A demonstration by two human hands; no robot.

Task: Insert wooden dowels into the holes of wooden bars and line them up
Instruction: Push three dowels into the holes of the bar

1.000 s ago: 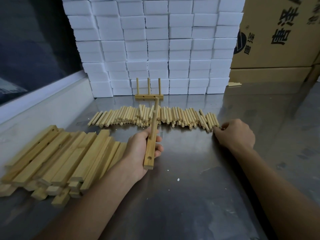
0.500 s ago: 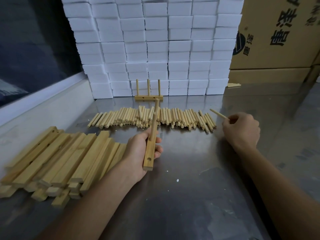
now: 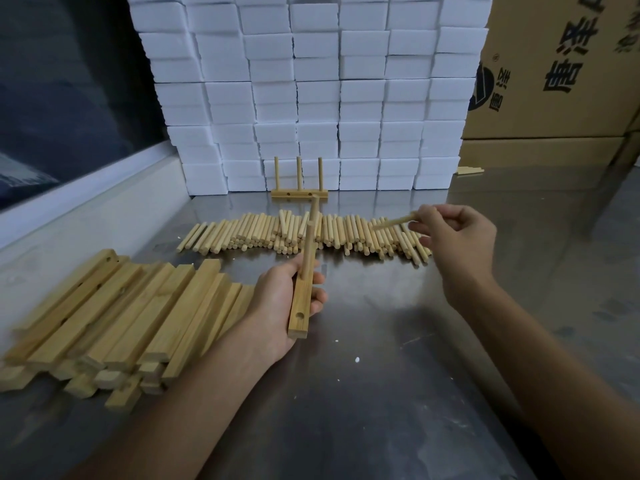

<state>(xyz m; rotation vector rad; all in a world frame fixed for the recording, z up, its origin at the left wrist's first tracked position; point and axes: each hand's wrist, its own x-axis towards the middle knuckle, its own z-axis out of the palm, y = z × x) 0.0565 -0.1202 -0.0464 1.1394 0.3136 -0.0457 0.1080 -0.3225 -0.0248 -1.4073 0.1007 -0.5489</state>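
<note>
My left hand [image 3: 277, 299] grips a wooden bar [image 3: 300, 306] lengthwise above the steel table; two dowels [image 3: 309, 247] stand in it and an empty hole shows near its close end. My right hand [image 3: 457, 237] pinches a single dowel [image 3: 394, 222], held in the air over the right part of the loose dowel row [image 3: 294, 235], its tip pointing left. A finished bar with three upright dowels [image 3: 299, 183] stands at the back. A pile of plain bars [image 3: 114, 313] lies to the left.
White foam blocks [image 3: 311, 91] are stacked along the back. Cardboard boxes [image 3: 554, 81] stand at the back right. A raised white ledge [image 3: 86, 209] borders the steel table [image 3: 381, 375] on the left.
My right hand picked one dowel from the right end of the row, lifted it and carried it up and left. My left hand has kept the bar nearly still.
</note>
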